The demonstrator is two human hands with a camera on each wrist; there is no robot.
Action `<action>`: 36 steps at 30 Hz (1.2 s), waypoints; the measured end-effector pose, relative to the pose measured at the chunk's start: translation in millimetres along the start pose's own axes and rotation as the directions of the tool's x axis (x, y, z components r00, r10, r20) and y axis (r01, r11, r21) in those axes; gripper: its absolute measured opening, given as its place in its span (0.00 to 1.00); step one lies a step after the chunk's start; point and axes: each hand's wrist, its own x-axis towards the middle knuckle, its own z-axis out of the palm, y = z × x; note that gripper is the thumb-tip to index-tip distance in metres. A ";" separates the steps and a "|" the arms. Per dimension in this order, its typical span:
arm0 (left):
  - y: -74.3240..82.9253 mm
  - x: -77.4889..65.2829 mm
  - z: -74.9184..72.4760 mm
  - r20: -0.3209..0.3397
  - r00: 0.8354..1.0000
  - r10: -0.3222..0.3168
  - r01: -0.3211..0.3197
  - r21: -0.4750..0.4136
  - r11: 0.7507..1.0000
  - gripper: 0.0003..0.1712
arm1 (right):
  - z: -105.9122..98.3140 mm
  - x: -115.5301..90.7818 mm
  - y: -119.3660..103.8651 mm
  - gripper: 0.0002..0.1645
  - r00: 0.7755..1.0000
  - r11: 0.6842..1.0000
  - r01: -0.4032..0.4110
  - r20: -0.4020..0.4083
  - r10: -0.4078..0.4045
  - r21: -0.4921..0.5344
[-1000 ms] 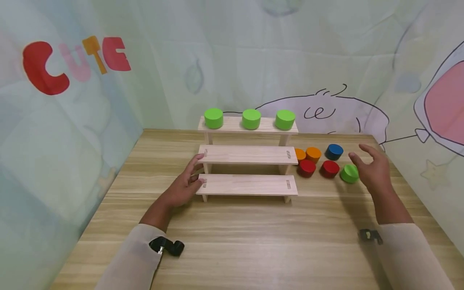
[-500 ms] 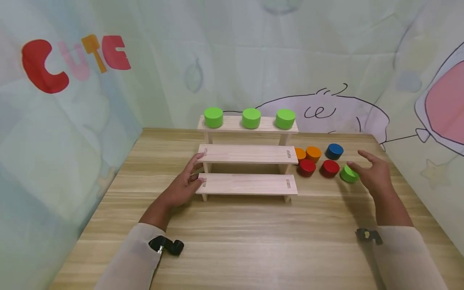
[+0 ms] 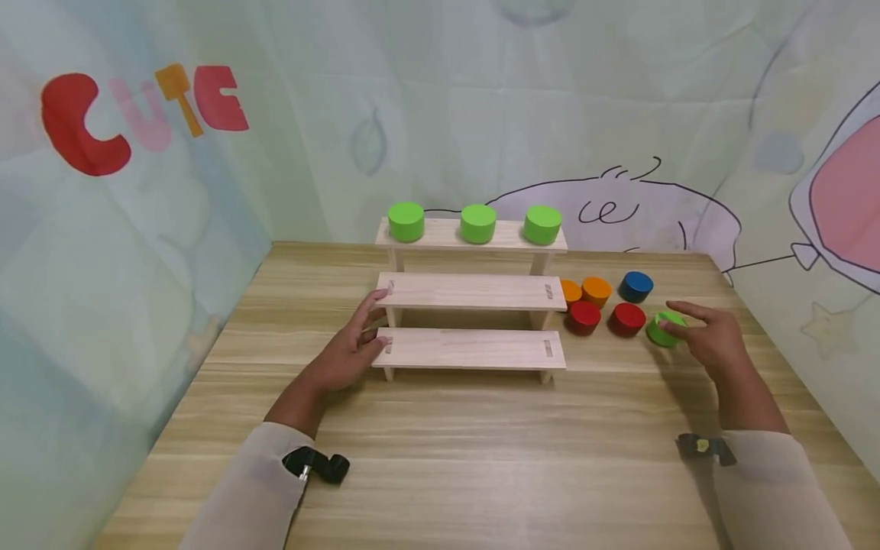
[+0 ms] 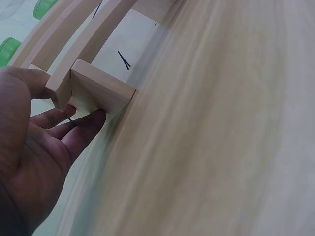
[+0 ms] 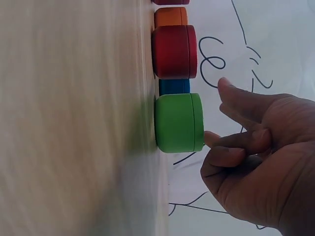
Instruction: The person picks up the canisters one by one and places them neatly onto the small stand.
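Note:
In the head view, my left hand (image 3: 342, 357) grips the left end of a three-tier wooden display rack (image 3: 474, 350). The left wrist view has the thumb over the lowest shelf and fingers against its end leg (image 4: 98, 91). Over at the right, my right hand (image 3: 713, 341) hovers above a small green round container (image 3: 662, 330) standing on the table. Seen from the right wrist, this container (image 5: 177, 123) has a seam below its top, and the thumb and fingers are parted just above it. Three similar green round containers (image 3: 477, 224) stand in a row on the top shelf.
Right of the rack stand two red round containers (image 3: 626, 320), two orange ones (image 3: 595, 292), one partly hidden by the rack, and a blue one (image 3: 635, 286). All are on the wood-grain table (image 3: 454, 458). A printed cloth backdrop (image 3: 440, 114) rises behind the table and along its sides.
My right hand has come down and closer to the green container, its thumb now overlapping it in the head view. The left hand and the rack have stayed in place.

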 end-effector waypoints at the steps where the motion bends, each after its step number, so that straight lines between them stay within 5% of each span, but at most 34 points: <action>1: 0.4 0.1 0.0 -0.001 1.000 0.000 0.000 0.003 1.000 0.45 | 0.0 0.4 1.3 0.38 1.000 1.000 -0.001 0.001 0.001 0.003; 36: 3.8 -0.6 0.8 -0.005 1.000 -0.001 0.001 0.016 1.000 0.46 | -0.8 9.1 16.4 0.35 0.998 0.995 -0.011 0.053 0.016 -0.099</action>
